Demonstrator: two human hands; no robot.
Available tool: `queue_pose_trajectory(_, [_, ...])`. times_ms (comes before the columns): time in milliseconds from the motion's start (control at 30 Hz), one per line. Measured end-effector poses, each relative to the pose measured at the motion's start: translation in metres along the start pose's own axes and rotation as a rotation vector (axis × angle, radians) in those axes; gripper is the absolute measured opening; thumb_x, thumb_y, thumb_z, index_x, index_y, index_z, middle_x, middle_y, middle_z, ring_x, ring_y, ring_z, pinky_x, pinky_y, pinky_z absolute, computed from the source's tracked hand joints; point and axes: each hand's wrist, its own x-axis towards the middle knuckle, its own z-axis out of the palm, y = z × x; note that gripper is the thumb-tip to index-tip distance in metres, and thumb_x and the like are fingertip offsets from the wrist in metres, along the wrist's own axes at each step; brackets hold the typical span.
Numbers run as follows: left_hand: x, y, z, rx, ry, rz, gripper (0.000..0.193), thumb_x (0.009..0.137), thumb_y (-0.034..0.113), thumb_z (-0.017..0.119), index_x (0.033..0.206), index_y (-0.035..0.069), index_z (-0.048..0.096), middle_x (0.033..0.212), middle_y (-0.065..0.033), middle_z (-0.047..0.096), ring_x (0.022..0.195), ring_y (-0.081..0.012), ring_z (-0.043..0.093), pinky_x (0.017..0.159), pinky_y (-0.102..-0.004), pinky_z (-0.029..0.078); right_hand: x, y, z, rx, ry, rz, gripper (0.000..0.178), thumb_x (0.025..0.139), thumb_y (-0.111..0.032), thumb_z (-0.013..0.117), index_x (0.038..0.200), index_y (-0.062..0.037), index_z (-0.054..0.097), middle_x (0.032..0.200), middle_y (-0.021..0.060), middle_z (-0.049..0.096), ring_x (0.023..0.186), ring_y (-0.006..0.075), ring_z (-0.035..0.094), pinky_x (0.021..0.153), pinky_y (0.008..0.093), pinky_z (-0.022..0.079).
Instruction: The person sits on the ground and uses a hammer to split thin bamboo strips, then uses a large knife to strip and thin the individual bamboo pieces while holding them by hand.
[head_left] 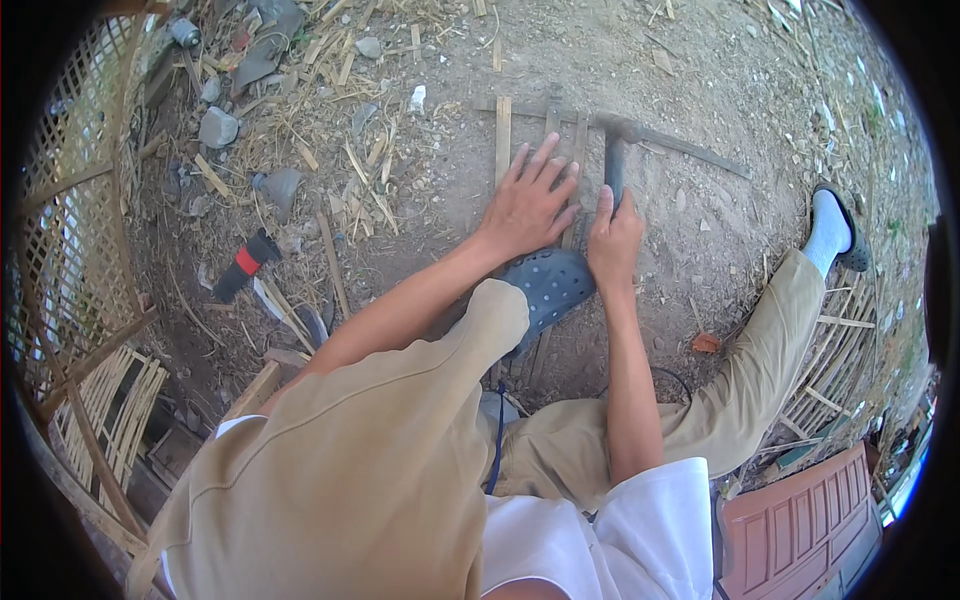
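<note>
My right hand [615, 245] is wrapped round the dark handle of a hammer [614, 165]. The hammer's head rests over a thin wooden crosspiece [695, 152] lying on the dirt. Beside it, my left hand [530, 205] lies flat with its fingers spread across narrow upright wooden strips. One pale strip [502, 140] runs just left of its fingertips; another strip [580, 150] passes between my two hands. Parts of these strips are hidden under the left hand. My dark perforated clog [550, 285] is right below both hands, over the strips' lower part.
At the left lie a black cylindrical object with a red band [247, 263], several stones such as a grey rock [218, 128], and scattered wood slivers. A lattice panel [70, 190] stands at the left edge. A slatted bamboo piece [835, 345] and a reddish-brown panel [795, 525] are at the right.
</note>
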Motion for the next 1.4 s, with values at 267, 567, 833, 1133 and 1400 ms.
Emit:
queue_pose_trajectory(267, [-0.003,0.001,0.001,-0.031,0.005,-0.008,0.05,0.096,0.035,0.068,0.134,0.004,0.059,0.135,-0.0194,0.054,0.151,-0.0405,0.034,0.121,-0.0603,0.03,-0.008,-0.018,-0.002,0.045,0.054,-0.086,0.032,0.11,-0.025,0.055,0.096,0.0048,0.057,0.062,0.0273,0.058,0.057,0.0493,0.061,0.05,0.0503,0.042])
queue_pose_trajectory(567, [-0.002,-0.001,-0.001,-0.021,0.003,-0.006,0.052,0.094,0.035,0.07,0.134,0.004,0.059,0.135,-0.019,0.054,0.15,-0.0402,0.035,0.121,-0.061,0.031,-0.005,-0.017,0.0,0.009,0.091,-0.041,0.035,0.11,-0.026,0.054,0.096,0.0053,0.056,0.061,0.0273,0.057,0.054,0.0466,0.06,0.049,0.0502,0.04])
queue_pose_trajectory(833, [-0.002,0.0,0.001,-0.005,-0.004,-0.01,0.051,0.095,0.035,0.069,0.135,0.004,0.06,0.135,-0.0186,0.055,0.15,-0.0401,0.036,0.12,-0.061,0.032,-0.001,-0.011,-0.006,-0.015,0.038,0.016,0.032,0.109,-0.025,0.055,0.099,0.0055,0.056,0.067,0.033,0.06,0.066,0.0536,0.064,0.052,0.0548,0.042])
queue_pose_trajectory(1133, [-0.003,-0.003,0.002,0.009,-0.006,-0.007,0.051,0.095,0.037,0.069,0.135,0.005,0.06,0.134,-0.0185,0.055,0.15,-0.0401,0.036,0.119,-0.0609,0.032,0.0,-0.022,-0.002,-0.01,-0.007,-0.006,0.033,0.109,-0.027,0.056,0.098,0.0047,0.056,0.065,0.0309,0.061,0.063,0.0522,0.063,0.052,0.0546,0.042])
queue_pose_trajectory(1400, [-0.002,-0.001,0.003,0.02,-0.004,-0.002,0.05,0.096,0.037,0.068,0.134,0.006,0.06,0.133,-0.0186,0.055,0.15,-0.0399,0.037,0.119,-0.0604,0.033,0.002,-0.018,-0.003,-0.057,0.024,0.033,0.032,0.11,-0.025,0.056,0.098,0.0054,0.056,0.063,0.0276,0.06,0.058,0.0473,0.064,0.05,0.0505,0.042])
